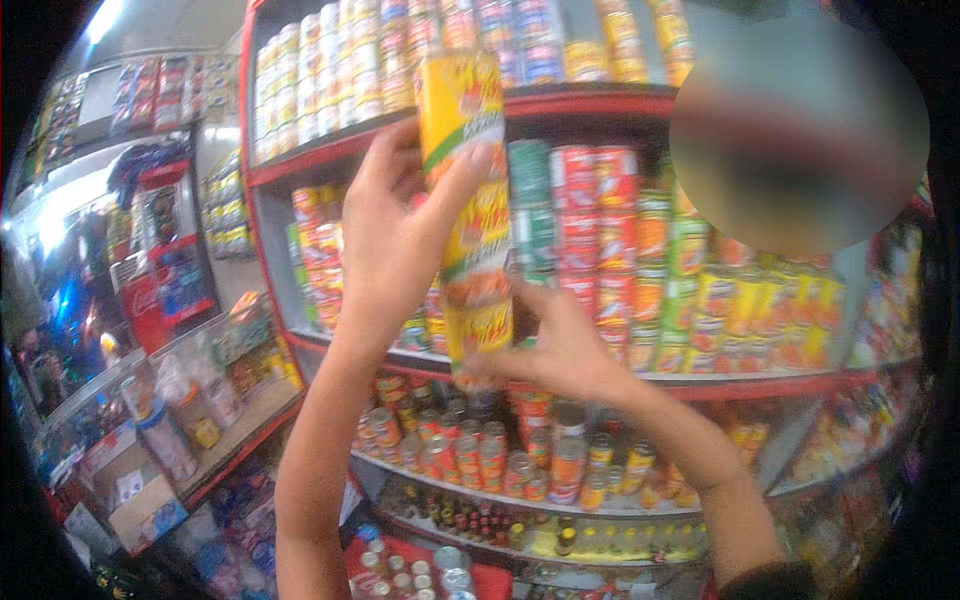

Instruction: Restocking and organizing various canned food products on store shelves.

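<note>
A tall stack of yellow cans [478, 265] stands upright in the air before the shelves, tilted slightly. My left hand [395, 235] grips its upper part, with the thumb across the front and the fingers behind. Lower down, my right hand [560, 345] holds the bottom cans from the right side, its thumb reaching under or along the lowest one. Behind the stack, green cans [532, 210] and red cans [575, 230] are piled in columns on the middle shelf. The far side of the held cans is hidden.
Red-edged shelves [590, 100] carry columns of cans on top and shorter yellow cans [765, 310] at right. Jars [480, 455] and small bottles fill the lower shelves. A glass counter with plastic jars [165, 435] stands left. Bottles with pale caps [400, 580] sit below my hands.
</note>
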Motion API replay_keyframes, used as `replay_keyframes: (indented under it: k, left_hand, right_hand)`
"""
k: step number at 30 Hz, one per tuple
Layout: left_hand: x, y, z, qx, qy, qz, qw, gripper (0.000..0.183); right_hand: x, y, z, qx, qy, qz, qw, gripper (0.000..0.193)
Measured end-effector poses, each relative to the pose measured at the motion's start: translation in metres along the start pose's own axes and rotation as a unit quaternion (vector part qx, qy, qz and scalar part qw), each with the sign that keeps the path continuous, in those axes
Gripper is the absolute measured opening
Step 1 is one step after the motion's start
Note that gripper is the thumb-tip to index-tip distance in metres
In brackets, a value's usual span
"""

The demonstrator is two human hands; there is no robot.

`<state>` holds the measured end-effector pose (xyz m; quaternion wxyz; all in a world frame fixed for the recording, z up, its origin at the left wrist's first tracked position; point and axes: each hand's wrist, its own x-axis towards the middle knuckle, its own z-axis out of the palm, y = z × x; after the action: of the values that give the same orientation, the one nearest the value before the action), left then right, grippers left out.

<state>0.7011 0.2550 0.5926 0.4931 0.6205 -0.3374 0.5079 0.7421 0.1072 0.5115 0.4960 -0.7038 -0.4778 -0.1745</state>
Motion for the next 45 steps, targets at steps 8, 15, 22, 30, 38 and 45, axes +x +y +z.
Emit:
replay_keyframes:
  k: [8,15,22,30,38,45]
  left_hand:
    - [0.16,0.059,0.195,-0.2,-0.105,0.168,0.96,0.047]
    - [0.251,0.103,0.303,-0.151,-0.042,0.038,0.987,0.059]
    - [0.338,0.078,0.372,-0.107,-0.016,0.127,0.986,0.069]
    - [0.358,0.043,0.387,-0.024,-0.029,0.049,0.998,0.082]
    - [0.348,-0.008,0.403,0.08,-0.045,0.039,0.995,0.09]
    - [0.335,-0.019,0.437,0.114,-0.031,-0.014,0.993,0.078]
  right_hand:
    - [-0.001,-0.093,-0.234,-0.135,0.092,0.007,0.986,0.04]
    - [0.017,-0.134,-0.366,-0.306,0.1,0.061,0.945,0.04]
    - [0.064,-0.116,-0.422,-0.292,0.09,0.08,0.949,0.048]
    - [0.105,-0.082,-0.456,-0.265,0.097,0.124,0.951,0.059]
    - [0.107,-0.05,-0.455,-0.258,0.067,0.188,0.945,0.056]
    - [0.111,-0.033,-0.473,-0.205,0.01,0.279,0.938,0.047]
